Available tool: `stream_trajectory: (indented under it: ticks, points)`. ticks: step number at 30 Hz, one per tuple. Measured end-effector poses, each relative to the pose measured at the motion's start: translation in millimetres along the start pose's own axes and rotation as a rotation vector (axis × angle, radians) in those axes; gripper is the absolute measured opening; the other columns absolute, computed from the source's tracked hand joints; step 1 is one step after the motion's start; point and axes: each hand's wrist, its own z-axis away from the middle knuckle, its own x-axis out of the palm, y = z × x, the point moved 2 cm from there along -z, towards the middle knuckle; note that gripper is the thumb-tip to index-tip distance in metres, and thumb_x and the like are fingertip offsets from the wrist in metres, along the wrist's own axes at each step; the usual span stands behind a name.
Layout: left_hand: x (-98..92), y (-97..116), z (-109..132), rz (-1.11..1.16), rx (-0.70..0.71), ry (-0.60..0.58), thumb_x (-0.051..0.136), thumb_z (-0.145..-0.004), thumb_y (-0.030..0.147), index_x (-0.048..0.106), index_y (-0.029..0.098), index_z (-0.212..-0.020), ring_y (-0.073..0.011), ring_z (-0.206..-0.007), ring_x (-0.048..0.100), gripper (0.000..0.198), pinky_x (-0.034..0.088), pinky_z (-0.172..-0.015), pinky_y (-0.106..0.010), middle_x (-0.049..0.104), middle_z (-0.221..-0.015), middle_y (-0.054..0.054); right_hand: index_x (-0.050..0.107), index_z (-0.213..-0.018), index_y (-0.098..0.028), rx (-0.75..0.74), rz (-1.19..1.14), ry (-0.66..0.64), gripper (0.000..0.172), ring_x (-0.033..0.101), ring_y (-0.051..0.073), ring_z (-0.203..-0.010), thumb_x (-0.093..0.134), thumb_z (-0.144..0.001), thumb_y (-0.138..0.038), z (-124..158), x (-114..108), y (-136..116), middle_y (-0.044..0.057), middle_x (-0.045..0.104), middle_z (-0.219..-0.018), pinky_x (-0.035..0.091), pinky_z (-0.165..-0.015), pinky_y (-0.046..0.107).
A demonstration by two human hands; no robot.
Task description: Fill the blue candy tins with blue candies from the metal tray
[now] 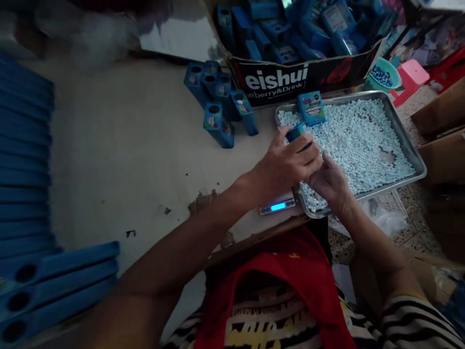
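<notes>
- The pale table (pixel 145 145) has worn patches.
- Behind, a carton (pixel 341 72) contains blue boxes (pixel 337 19).
- A metal tray (pixel 394 185) holds whitish pieces (pixel 356 131).
- Left hand (pixel 290 157) has fingers closed around a small box (pixel 297 132), over the tray.
- Right hand (pixel 329 179) is just beside; its finger state I cannot tell.

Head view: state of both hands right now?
Left hand: closed around a blue carton.
Right hand: partly hidden behind the left; open or holding something, cannot be told.
</notes>
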Motion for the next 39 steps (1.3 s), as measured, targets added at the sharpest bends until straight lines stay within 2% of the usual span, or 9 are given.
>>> stream_trajectory:
  ticks: [4, 9, 13, 17, 22, 26, 30, 34, 39]
  points:
    - [20.1, -15, 14, 0.014, -0.136, 0.167, 0.057, -0.113, 0.018, 0.079, 0.03, -0.119, -0.0269, -0.139, 0.07, 0.026, 0.046, -0.13, -0.059, 0.081, -0.13, -0.004, 0.063, -0.1, -0.023, 0.081, -0.242, 0.058, 0.033, 0.071, 0.017, -0.069, 0.041, -0.12, -0.038, -7, -1, 9, 0.0, 0.072, -0.077, 0.067, -0.066, 0.028]
    - [25.8, -23, 50, 0.301, -0.479, 0.373, 0.074, -0.105, 0.031, 0.08, 0.029, -0.123, -0.0253, -0.12, 0.076, 0.019, 0.057, -0.117, -0.044, 0.082, -0.124, -0.004, 0.065, -0.11, -0.022, 0.191, -0.192, 0.086, 0.022, 0.079, 0.021, -0.082, 0.05, -0.116, -0.037, -9, -5, 7, 0.007, 0.078, -0.09, 0.073, -0.076, 0.032]
    - [37.5, -24, 87, 0.67, -0.775, 0.542, 0.094, -0.086, 0.05, 0.076, 0.023, -0.12, -0.0221, -0.103, 0.078, 0.046, 0.065, -0.097, -0.033, 0.081, -0.112, -0.004, 0.068, -0.12, -0.017, 0.209, -0.094, 0.04, 0.016, 0.082, 0.02, -0.087, 0.056, -0.111, -0.021, -3, -7, -2, 0.009, 0.08, -0.093, 0.073, -0.077, 0.026]
    - [49.7, -15, 119, 0.893, -0.973, 0.595, 0.104, -0.071, 0.045, 0.073, 0.023, -0.118, -0.0203, -0.096, 0.078, 0.061, 0.067, -0.091, -0.033, 0.08, -0.104, -0.001, 0.07, -0.121, -0.014, 0.165, 0.041, 0.055, 0.024, 0.079, 0.013, -0.074, 0.057, -0.103, -0.004, 4, -13, -14, 0.009, 0.082, -0.093, 0.067, -0.066, 0.015]
    - [55.7, -1, 132, 0.956, -1.0, 0.53, 0.102, -0.072, 0.04, 0.073, 0.023, -0.117, -0.0202, -0.097, 0.078, 0.057, 0.066, -0.093, -0.033, 0.08, -0.105, -0.002, 0.072, -0.107, -0.015, 0.108, 0.228, 0.006, 0.008, 0.066, 0.008, -0.058, 0.075, -0.099, -0.014, 11, -15, -21, 0.001, 0.074, -0.076, 0.056, -0.052, 0.011]
    - [59.4, 1, 131, 0.934, -0.956, 0.517, 0.1, -0.076, 0.044, 0.074, 0.021, -0.119, -0.019, -0.093, 0.077, 0.055, 0.065, -0.089, -0.03, 0.08, -0.104, -0.003, 0.075, -0.101, -0.016, 0.124, 0.342, -0.075, 0.02, 0.058, 0.005, -0.055, 0.088, -0.087, -0.017, 18, -7, -19, -0.003, 0.069, -0.071, 0.048, -0.048, 0.011]
    - [57.7, 1, 129, 0.891, -0.897, 0.488, 0.098, -0.081, 0.05, 0.077, 0.022, -0.125, -0.0229, -0.107, 0.079, 0.056, 0.065, -0.103, -0.036, 0.082, -0.117, -0.006, 0.078, -0.099, -0.016, 0.137, 0.35, -0.021, 0.016, 0.06, 0.005, -0.06, 0.086, -0.085, -0.014, 22, 1, -19, -0.001, 0.071, -0.078, 0.052, -0.054, 0.012]
    - [40.0, 1, 133, 0.813, -0.851, 0.493, 0.097, -0.085, 0.049, 0.074, 0.025, -0.137, -0.0257, -0.124, 0.078, 0.062, 0.062, -0.117, -0.042, 0.08, -0.133, -0.009, 0.08, -0.1, -0.016, 0.136, 0.413, -0.012, 0.017, 0.059, 0.005, -0.062, 0.085, -0.084, -0.014, 26, 4, -28, -0.001, 0.071, -0.078, 0.05, -0.054, 0.011]
    - [1.6, -5, 156, 0.672, -0.9, 0.557, 0.093, -0.09, 0.045, 0.069, 0.03, -0.142, -0.0258, -0.129, 0.077, 0.06, 0.06, -0.121, -0.05, 0.079, -0.131, -0.007, 0.08, -0.098, -0.017, 0.082, 0.57, -0.055, 0.017, 0.061, 0.006, -0.064, 0.09, -0.084, -0.014, 34, 7, -43, -0.002, 0.069, -0.075, 0.053, -0.057, 0.011]
